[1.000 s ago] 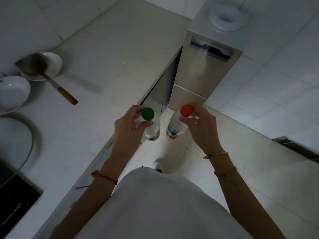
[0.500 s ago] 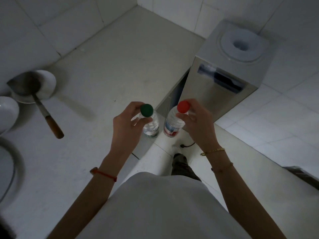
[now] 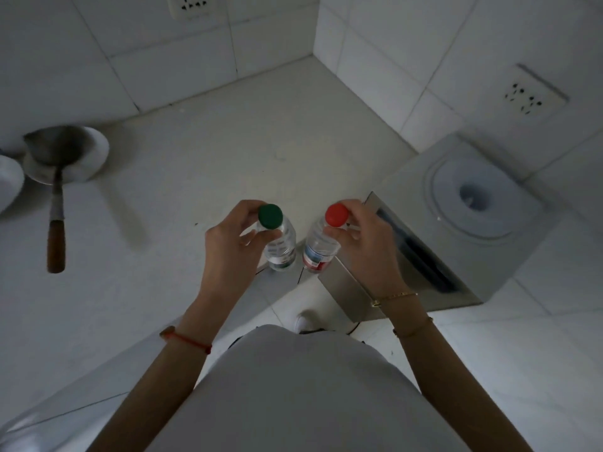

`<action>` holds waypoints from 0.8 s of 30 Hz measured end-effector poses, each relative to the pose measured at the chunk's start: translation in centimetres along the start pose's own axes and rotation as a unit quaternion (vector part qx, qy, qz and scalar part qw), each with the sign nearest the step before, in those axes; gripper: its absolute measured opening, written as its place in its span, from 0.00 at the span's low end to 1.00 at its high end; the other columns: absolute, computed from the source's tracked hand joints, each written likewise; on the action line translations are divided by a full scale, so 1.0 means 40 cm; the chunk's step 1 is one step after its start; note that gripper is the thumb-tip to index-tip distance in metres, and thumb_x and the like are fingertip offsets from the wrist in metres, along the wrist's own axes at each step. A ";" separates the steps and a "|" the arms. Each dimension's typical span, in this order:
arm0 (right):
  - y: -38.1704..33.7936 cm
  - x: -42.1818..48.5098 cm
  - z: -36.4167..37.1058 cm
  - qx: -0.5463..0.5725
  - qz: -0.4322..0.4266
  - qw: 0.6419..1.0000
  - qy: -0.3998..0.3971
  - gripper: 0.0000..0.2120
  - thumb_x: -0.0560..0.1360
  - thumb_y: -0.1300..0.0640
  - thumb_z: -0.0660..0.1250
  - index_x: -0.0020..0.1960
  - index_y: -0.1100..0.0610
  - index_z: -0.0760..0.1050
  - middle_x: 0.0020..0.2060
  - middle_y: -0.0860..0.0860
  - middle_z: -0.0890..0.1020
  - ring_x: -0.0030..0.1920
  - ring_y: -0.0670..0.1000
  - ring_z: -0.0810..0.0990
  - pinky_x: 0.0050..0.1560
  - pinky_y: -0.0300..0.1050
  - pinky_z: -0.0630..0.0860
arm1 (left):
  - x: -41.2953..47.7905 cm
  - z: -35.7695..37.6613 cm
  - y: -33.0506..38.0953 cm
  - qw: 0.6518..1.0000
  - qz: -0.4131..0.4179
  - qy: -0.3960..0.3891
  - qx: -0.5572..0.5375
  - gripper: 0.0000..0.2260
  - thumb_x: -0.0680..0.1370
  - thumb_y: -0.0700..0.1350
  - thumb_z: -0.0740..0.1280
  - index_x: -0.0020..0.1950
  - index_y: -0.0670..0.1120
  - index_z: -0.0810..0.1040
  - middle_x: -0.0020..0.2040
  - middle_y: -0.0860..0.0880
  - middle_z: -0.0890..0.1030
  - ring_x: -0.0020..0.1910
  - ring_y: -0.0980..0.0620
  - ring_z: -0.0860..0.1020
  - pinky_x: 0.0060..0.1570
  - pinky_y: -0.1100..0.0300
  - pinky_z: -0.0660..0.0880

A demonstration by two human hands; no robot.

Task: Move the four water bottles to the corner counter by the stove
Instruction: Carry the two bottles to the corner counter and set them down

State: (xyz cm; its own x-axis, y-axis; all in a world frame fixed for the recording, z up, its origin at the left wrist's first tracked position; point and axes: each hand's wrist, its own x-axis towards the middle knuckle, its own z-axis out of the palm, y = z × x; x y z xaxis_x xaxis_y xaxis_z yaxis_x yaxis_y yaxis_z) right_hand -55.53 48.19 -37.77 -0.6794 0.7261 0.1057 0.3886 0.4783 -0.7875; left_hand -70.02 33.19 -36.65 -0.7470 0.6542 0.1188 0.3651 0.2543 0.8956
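Observation:
My left hand (image 3: 228, 252) grips a clear water bottle with a green cap (image 3: 277, 236) by its neck. In my right hand (image 3: 365, 246) hangs a second clear bottle with a red cap (image 3: 321, 243) and a red and blue label, also held near the top. Both bottles hang upright, side by side, above the front edge of the white counter (image 3: 244, 151). The counter runs back into a tiled corner just ahead of the bottles. Only these two bottles are in view.
A metal ladle with a wooden handle (image 3: 55, 203) rests in a white bowl (image 3: 88, 154) at the counter's left, beside another white bowl (image 3: 8, 184). A silver water dispenser (image 3: 456, 223) stands right of the counter. Wall sockets sit above and to the right.
The view has swung forward and right, bringing the tiled counter corner into sight. Both hands still hold their bottles and now hover over the counter's edge instead of over the floor.

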 end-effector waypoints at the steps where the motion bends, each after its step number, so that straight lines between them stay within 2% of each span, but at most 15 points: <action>1: 0.009 0.024 -0.012 -0.003 -0.006 1.000 -0.004 0.15 0.73 0.55 0.71 0.58 0.55 0.74 0.52 0.50 0.81 0.53 0.49 0.79 0.58 0.51 0.78 | 0.012 0.014 0.008 1.000 -0.004 0.012 -0.001 0.14 0.72 0.36 0.73 0.56 0.44 0.78 0.50 0.55 0.82 0.54 0.57 0.80 0.49 0.80 0.71; 6: 0.036 0.138 -0.051 -0.005 -0.046 0.999 -0.027 0.14 0.72 0.57 0.72 0.57 0.54 0.74 0.52 0.49 0.81 0.53 0.49 0.79 0.58 0.53 0.78 | 0.070 0.062 0.039 0.999 -0.005 0.049 -0.002 0.14 0.72 0.36 0.74 0.56 0.44 0.78 0.50 0.55 0.82 0.53 0.58 0.80 0.50 0.80 0.70; 10: 0.038 0.216 -0.055 -0.001 -0.064 0.997 -0.032 0.16 0.72 0.54 0.72 0.57 0.54 0.74 0.51 0.44 0.79 0.53 0.45 0.77 0.58 0.45 0.78 | 0.123 0.075 0.047 0.998 -0.019 0.066 -0.003 0.14 0.72 0.37 0.74 0.55 0.45 0.78 0.50 0.55 0.82 0.52 0.63 0.79 0.49 0.80 0.70; 14: 0.029 0.298 -0.038 0.016 -0.061 0.997 -0.049 0.17 0.70 0.53 0.73 0.57 0.53 0.74 0.50 0.43 0.79 0.54 0.46 0.78 0.58 0.44 0.77 | 0.176 0.072 0.038 0.996 -0.032 0.083 -0.005 0.14 0.71 0.38 0.74 0.55 0.46 0.78 0.50 0.56 0.82 0.52 0.62 0.79 0.49 0.81 0.70; 17: 0.023 0.359 -0.014 0.016 -0.069 0.996 -0.054 0.17 0.70 0.52 0.74 0.56 0.52 0.75 0.49 0.42 0.79 0.52 0.45 0.78 0.53 0.35 0.75 | 0.221 0.060 0.022 0.996 -0.036 0.086 -0.003 0.14 0.71 0.39 0.74 0.55 0.46 0.78 0.49 0.58 0.81 0.52 0.62 0.79 0.48 0.81 0.69; 20: 0.015 0.408 0.018 0.013 -0.070 0.996 -0.051 0.18 0.70 0.52 0.74 0.57 0.51 0.74 0.49 0.42 0.78 0.52 0.43 0.77 0.49 0.26 0.68 | 0.278 0.043 0.006 0.996 -0.033 0.085 0.004 0.15 0.71 0.39 0.74 0.56 0.45 0.78 0.48 0.60 0.80 0.52 0.64 0.78 0.48 0.81 0.69; 22: 0.007 0.440 0.039 0.018 -0.069 0.996 -0.045 0.18 0.70 0.52 0.73 0.57 0.51 0.74 0.51 0.44 0.79 0.52 0.43 0.77 0.49 0.26 0.68 | 0.319 0.031 -0.004 0.996 -0.029 0.082 0.000 0.15 0.71 0.38 0.74 0.55 0.46 0.78 0.47 0.63 0.80 0.51 0.67 0.78 0.47 0.81 0.69; 24: -0.002 0.473 0.058 0.021 -0.068 0.997 -0.043 0.18 0.70 0.52 0.73 0.58 0.52 0.74 0.53 0.47 0.81 0.53 0.44 0.77 0.52 0.30 0.72 | 0.359 0.022 -0.018 0.996 -0.029 0.079 -0.011 0.14 0.71 0.38 0.74 0.54 0.48 0.78 0.47 0.65 0.79 0.50 0.70 0.78 0.45 0.81 0.69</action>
State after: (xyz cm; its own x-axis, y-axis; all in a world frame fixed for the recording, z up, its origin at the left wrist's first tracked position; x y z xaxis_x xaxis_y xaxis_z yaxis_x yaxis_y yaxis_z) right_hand -69.85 60.74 -37.14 -0.7753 0.6102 0.1633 0.2635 0.5474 -0.7943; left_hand -80.54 43.02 -35.95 -0.8449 0.5185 0.1318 0.3089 0.2717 0.9115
